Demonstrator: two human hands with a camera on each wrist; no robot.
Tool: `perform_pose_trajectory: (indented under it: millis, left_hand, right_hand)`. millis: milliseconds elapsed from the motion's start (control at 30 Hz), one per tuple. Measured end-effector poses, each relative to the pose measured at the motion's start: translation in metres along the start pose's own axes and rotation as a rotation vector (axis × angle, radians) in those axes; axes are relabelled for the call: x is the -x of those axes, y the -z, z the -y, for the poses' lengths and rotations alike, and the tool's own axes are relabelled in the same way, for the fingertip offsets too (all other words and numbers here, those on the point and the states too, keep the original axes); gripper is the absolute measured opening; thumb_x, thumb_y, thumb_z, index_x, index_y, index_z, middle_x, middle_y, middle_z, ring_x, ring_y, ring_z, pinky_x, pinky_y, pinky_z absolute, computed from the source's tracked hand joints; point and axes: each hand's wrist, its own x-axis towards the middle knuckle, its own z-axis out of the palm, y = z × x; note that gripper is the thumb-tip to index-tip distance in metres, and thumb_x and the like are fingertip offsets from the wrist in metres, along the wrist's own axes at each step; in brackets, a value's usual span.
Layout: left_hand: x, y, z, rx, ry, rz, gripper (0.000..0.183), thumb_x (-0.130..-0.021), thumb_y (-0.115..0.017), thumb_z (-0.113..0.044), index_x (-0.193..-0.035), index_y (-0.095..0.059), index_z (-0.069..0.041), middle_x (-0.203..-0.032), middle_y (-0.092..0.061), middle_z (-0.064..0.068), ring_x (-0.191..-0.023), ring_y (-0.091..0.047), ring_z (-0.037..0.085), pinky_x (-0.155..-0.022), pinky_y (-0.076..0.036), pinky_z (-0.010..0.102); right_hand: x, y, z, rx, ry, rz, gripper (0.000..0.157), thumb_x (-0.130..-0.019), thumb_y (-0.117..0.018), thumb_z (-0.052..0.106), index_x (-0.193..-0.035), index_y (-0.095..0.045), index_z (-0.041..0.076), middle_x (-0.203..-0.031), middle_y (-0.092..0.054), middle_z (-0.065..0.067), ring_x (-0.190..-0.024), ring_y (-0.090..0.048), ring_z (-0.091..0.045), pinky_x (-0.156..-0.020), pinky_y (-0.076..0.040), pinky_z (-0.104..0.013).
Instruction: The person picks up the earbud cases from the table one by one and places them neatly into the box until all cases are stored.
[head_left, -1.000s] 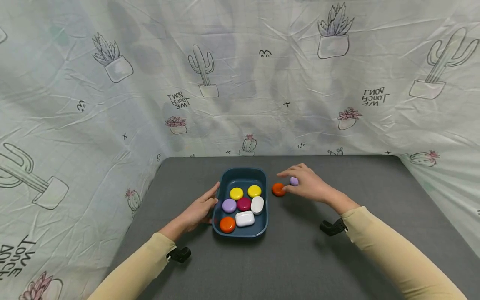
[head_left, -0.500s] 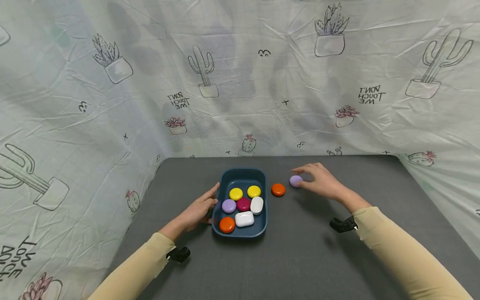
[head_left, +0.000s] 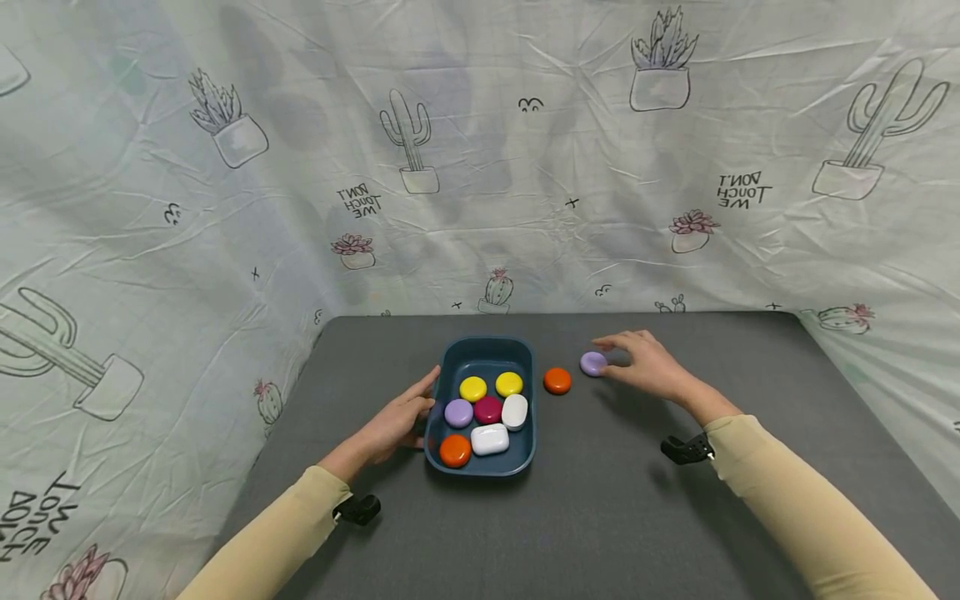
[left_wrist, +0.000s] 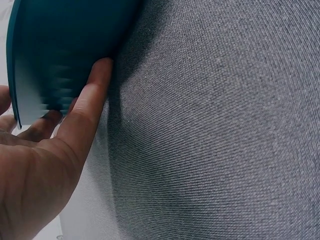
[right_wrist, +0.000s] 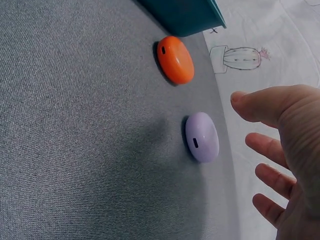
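My left hand rests against the left outer wall of a dark blue tray. In the left wrist view its fairly straight fingers touch the tray wall. My right hand hovers just right of a lilac earbud case on the table, fingers spread and holding nothing. The right wrist view shows a gap between the hand and the lilac case, whose side has a small port slot. Between tray and lilac case lies an orange earbud case.
Inside the tray sit several cases: two yellow, one lilac, one dark red, one orange and two white. A patterned white curtain rises behind the grey table.
My right hand has moved right, from over the orange case to beside the lilac one, uncovering both. My left hand and the tray have stayed in place.
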Motion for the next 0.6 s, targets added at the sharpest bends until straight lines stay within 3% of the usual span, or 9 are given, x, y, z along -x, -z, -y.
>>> perform_pose_trajectory:
  millis: [600]
  left_hand:
    - [0.000, 0.003, 0.001, 0.008, -0.010, 0.024, 0.059, -0.111, -0.040, -0.023, -0.163, -0.019, -0.042, -0.169, -0.016, 0.013, -0.138, -0.044, 0.040, -0.086, -0.055, 0.052]
  right_hand:
    - [-0.005, -0.010, -0.016, 0.009, -0.066, 0.010, 0.059, -0.092, -0.078, 0.024, -0.145, -0.058, 0.007, -0.133, -0.062, -0.018, -0.125, -0.043, -0.042, -0.100, -0.032, -0.062]
